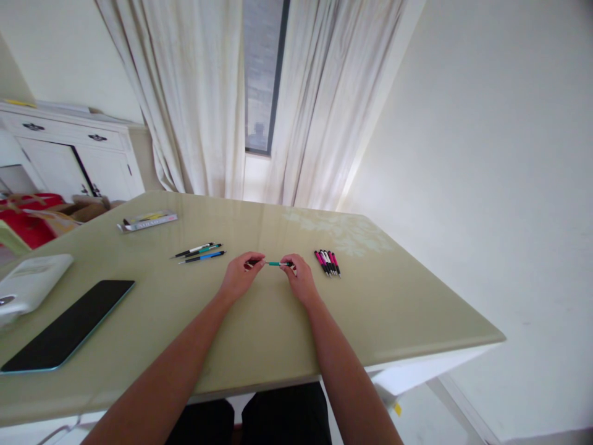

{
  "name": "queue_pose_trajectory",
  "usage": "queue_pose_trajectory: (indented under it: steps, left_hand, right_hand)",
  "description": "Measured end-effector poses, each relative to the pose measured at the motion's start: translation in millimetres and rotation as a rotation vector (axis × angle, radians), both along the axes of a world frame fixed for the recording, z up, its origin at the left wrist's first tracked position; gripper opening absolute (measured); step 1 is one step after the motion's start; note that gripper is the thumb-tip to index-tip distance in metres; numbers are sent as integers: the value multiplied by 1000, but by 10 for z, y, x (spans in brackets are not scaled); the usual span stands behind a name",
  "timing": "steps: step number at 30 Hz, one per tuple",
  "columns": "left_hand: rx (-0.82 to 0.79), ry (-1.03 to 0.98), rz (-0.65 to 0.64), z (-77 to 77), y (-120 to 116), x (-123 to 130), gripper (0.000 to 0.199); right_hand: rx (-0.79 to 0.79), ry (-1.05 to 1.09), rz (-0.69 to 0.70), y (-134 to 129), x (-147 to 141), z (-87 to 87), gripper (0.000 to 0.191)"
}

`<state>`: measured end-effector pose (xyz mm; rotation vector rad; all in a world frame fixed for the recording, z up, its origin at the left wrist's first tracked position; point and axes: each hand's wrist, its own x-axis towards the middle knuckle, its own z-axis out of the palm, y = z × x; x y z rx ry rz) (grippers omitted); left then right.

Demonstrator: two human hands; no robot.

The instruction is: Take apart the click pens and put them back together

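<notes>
Between my two hands a green pen (pixel 274 264) lies crosswise, just above or on the table. The fingers of my left hand (pixel 243 272) are closed round its dark left end. My right hand (pixel 299 275) pinches the other end, where black and white parts show. To the left lie a blue pen (pixel 202 257), a green-and-black pen (pixel 204 250) and a white-and-black pen (pixel 194 250), side by side at a slant. Close to my right hand is a row of several pink, white and black pens (pixel 328 263), tips toward me.
A clear-windowed box (pixel 149 220) with something yellow inside stands at the back left of the table (pixel 259 340). A black tablet-like slab (pixel 69 324) and a white device (pixel 34 281) lie at the left. Curtains (pixel 204 99) hang behind the table; a wall (pixel 486 173) rises at the right.
</notes>
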<state>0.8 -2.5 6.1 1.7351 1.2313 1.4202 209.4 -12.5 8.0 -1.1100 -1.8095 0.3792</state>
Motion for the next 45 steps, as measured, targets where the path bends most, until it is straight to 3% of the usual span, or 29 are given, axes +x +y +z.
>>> queue_pose_trajectory:
  steps: [7,13,19,27,34,37,45]
  left_hand:
    - [-169,-267,-143,51,-8,-25,54]
    - [-215,-338,-159,58,-22,-30,53]
    - [-335,-334,-168,38,-26,-3,56]
    - [-271,-562,-163,37,-20,23,67]
    - [-295,-518,-235,35,-47,45,54]
    - [-302,-576,-246,34,-43,49,59]
    - [-313,-644,-274,15,-25,55,45]
  right_hand:
    - [-99,177,83,-14,-52,-12,15]
    - [-195,269,130,-4,-88,-34,20]
    - [-178,266,108,-5,-76,-23,18]
    - [-152,316,114,-14,-112,0,17]
    - [-246,295,142,-58,-153,18,18]
    - [-217,311,150,-58,-170,19,19]
    - [-162,328,94,-48,-173,7,16]
